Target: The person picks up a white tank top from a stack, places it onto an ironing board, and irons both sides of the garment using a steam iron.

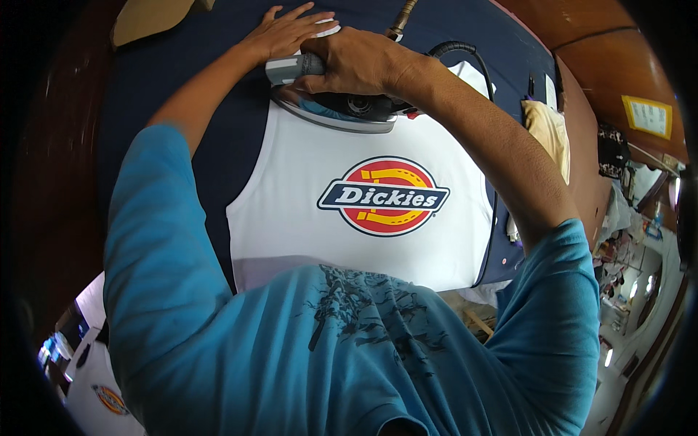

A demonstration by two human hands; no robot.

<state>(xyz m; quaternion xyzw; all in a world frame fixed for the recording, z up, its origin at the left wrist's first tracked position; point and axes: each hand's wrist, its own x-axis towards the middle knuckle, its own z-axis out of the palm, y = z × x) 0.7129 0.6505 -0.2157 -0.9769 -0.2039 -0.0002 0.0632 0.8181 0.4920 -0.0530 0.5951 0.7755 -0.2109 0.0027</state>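
Iron (342,109) on far edge of white shirt (291,174), on dark blue board (182,65) | right hand (356,62) fingers wrapped round iron handle | left hand (291,29) flat, fingers spread, pressing cloth just beyond iron | cord (465,54) trailing right

The white shirt (378,247) is smooth matt cloth, pressed flat, with a slightly glossy printed emblem (383,196) in red, yellow and dark blue on its chest. The iron (342,109) has a bright, polished metal soleplate rim and a dark body that looks like plastic, with a grey matt grip under the right hand (356,62). Its cord (465,54) is sheathed in black rubbery ribbing near the iron. The bench (218,109) is covered in dark blue matt cloth, on which the left hand (291,29) lies flat. A folded cream cloth (549,131) looks soft and slightly rumpled. The curved edge (582,29) beyond is smooth, reddish-brown wood with a dull sheen.
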